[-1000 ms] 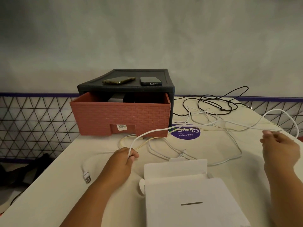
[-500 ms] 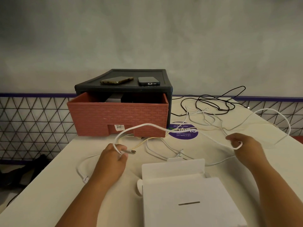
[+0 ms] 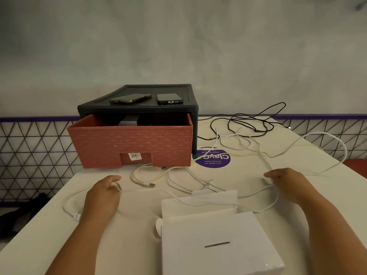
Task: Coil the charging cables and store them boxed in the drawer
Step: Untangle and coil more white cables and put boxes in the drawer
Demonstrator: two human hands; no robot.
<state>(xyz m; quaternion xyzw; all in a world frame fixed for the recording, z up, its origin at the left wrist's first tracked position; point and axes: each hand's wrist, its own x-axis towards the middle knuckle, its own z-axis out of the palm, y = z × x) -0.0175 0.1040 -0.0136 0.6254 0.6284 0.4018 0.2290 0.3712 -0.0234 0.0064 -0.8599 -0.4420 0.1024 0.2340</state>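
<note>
Along the left edge of the frame a black triangular-lattice railing (image 3: 29, 151) runs behind the cream tabletop (image 3: 39, 235). Low and left of centre, the left hand (image 3: 103, 193) lies knuckles-up on the table, its fingers curled and its fingertips pinching a long white charging cable (image 3: 139, 190).

This cable is thin, slack and uncoiled. One end bends back around the left wrist to a white USB plug (image 3: 77, 216) lying on the table. The rest crosses to the right over the open flap of a white cardboard box (image 3: 214, 231) at bottom centre.

Above the hand, at centre left, a pink plastic drawer with a brick-pattern front (image 3: 131, 143) stands pulled out of its black plastic housing (image 3: 139, 110). On top lie a gold-cased phone (image 3: 130, 98) and a dark phone (image 3: 169, 98).

Just in front of the drawer a cream-yellow cable (image 3: 146, 183) lies in a loose loop. To the right of the drawer is a round purple sticker (image 3: 213, 160), and beyond it a thin black cable (image 3: 256, 130) lies tangled at upper right.

At right, the right hand (image 3: 288, 183) has its fingers bent down over the white cable. Whether it grips the cable cannot be told. From there the cable swings out in a wide loop toward the right edge.
</note>
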